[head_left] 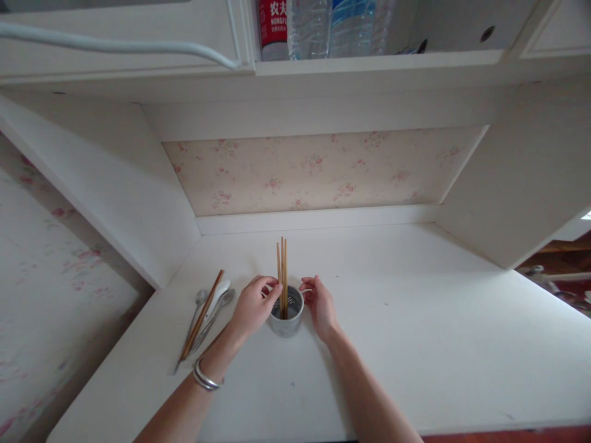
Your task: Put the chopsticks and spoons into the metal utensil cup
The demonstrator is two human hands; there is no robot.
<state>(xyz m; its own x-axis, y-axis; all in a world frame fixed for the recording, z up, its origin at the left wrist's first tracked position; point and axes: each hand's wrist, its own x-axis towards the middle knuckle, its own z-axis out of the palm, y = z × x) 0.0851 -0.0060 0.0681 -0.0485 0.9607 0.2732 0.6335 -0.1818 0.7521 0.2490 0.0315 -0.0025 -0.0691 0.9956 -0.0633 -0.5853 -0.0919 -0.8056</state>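
Head view: white tabletop [415,344] set in a white alcove, floral-paper back panel [318,172] at 12 o'clock. White side walls slope in at 9 and 3 o'clock. More floral paper on the wall at far left. A white cable [115,44] runs across the cupboard front at 11 o'clock. Open shelf [378,61] at the top holds clear water bottles [341,24] and one red-label bottle [272,21].

Small grey cup-style holder [287,314] sits on the tabletop near centre, perforated insert visible inside. Three wooden chopsticks [282,271] stand upright in it, tips pointing to 12 o'clock.

Left hand [253,306] is at the holder's 9 o'clock, fingertips pinched on the chopstick shafts just above the rim. That grip is closed on the chopsticks. Silver bangles [206,376] on the left wrist.

Right hand [319,306] is at the holder's 3 o'clock, fingers curled at the rim, touching or nearly so. Cannot tell if that grip is clenched on anything.

At 9 o'clock of the left hand, just beside it: more chopsticks [202,315] lying across metal spoons [217,304], all flat on the tabletop.

Writing: red label reads "NONGFU" under white Chinese characters, partly cropped.
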